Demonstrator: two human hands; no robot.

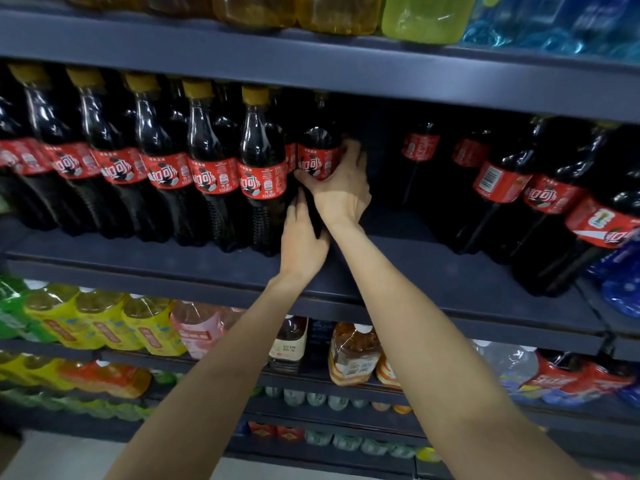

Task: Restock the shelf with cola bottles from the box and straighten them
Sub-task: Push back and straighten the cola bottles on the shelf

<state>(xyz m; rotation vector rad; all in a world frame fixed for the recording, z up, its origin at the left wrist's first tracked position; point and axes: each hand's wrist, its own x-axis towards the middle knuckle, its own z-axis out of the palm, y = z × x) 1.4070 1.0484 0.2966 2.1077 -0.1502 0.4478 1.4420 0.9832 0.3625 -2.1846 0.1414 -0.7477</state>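
A dark cola bottle with a red label stands on the dark blue shelf, set back behind the front row. My right hand wraps around its label. My left hand grips the same bottle's lower body near the base. To the left, a row of cola bottles with yellow caps lines the shelf front. The box is out of view.
Larger cola bottles stand at the right of the same shelf, with a dark gap between them and my hands. Yellow and green drinks sit on the shelf above. Tea and juice bottles fill the shelves below.
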